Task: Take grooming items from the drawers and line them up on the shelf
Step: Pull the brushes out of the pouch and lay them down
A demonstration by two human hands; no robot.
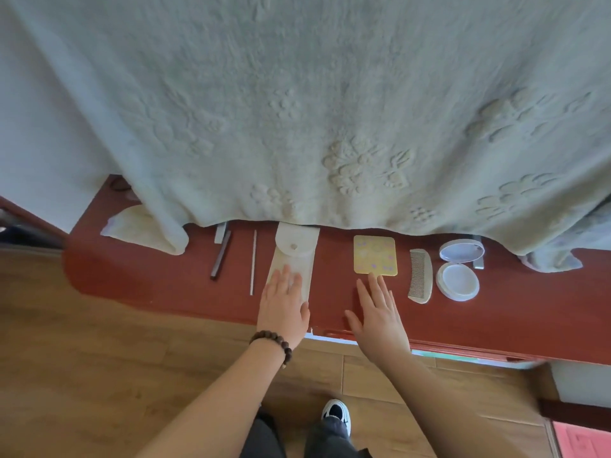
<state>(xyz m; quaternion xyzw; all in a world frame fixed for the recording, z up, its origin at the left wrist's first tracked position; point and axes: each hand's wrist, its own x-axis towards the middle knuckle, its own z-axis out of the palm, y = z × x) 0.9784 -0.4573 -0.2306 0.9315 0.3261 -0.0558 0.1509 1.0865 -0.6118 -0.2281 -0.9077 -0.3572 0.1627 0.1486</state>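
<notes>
Already flat and open, the left hand presses its fingers on the near end of a pale snap pouch, gripping nothing. The right hand, spread and empty, has fingertips touching the yellow card mirror. Beyond lie a comb and an open compact on the red shelf. Nudging could skew the row, or push pieces under the hanging blanket.

Soft even daylight, no harsh shadows, no glare. Fisheye bends shelf edge and floor toward corners. Slightly soft overall, blanket texture a bit mushy.
</notes>
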